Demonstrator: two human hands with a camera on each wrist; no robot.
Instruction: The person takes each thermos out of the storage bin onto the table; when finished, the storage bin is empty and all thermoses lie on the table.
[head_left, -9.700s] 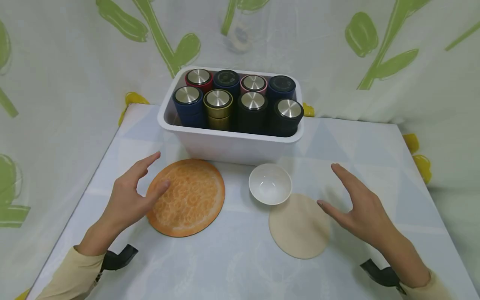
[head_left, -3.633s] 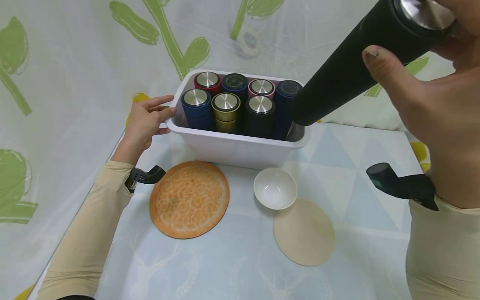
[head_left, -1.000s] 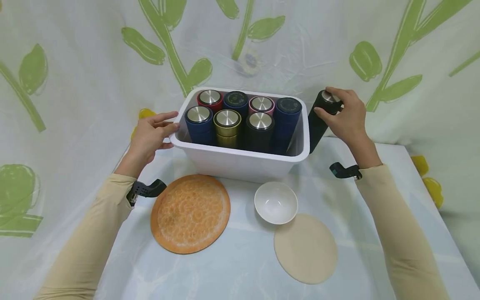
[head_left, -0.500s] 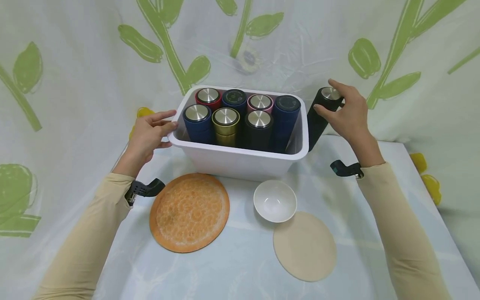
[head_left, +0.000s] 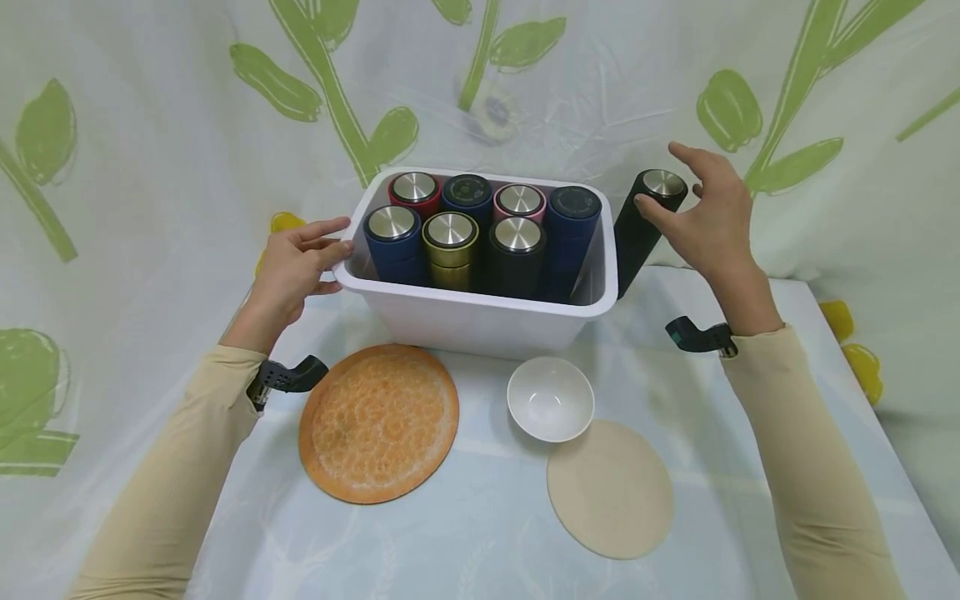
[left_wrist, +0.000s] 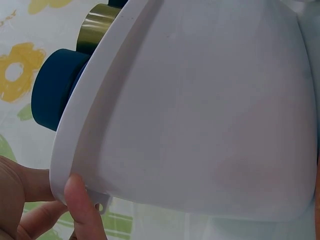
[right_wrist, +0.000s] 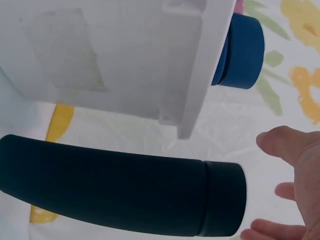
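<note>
My left hand [head_left: 285,271] holds the left end of a white plastic bin [head_left: 468,321], its thumb against the outer wall and other fingers behind the rim in the left wrist view. Inside the bin stand several thermos flasks, among them a gold one [head_left: 452,237], a blue one [head_left: 393,237] and a black one [head_left: 517,258]. Another black thermos flask [head_left: 637,237] stands on the table just right of the bin. My right hand [head_left: 716,212] is beside its steel-topped lid, thumb and fingers spread apart; the right wrist view shows a gap between the hand and the lid [right_wrist: 225,197].
In front of the bin lie a round brown mat with a bread-like print [head_left: 378,425] and a plain beige disc [head_left: 611,492]. A white bowl [head_left: 550,400] overlaps the disc's edge. A patterned curtain [head_left: 600,83] hangs behind the table.
Earlier the black thermos flask was lifted out of the bin's front right corner and stood at its right. Since then my right hand has let go, drawing slightly right. My left hand stays at the rim.
</note>
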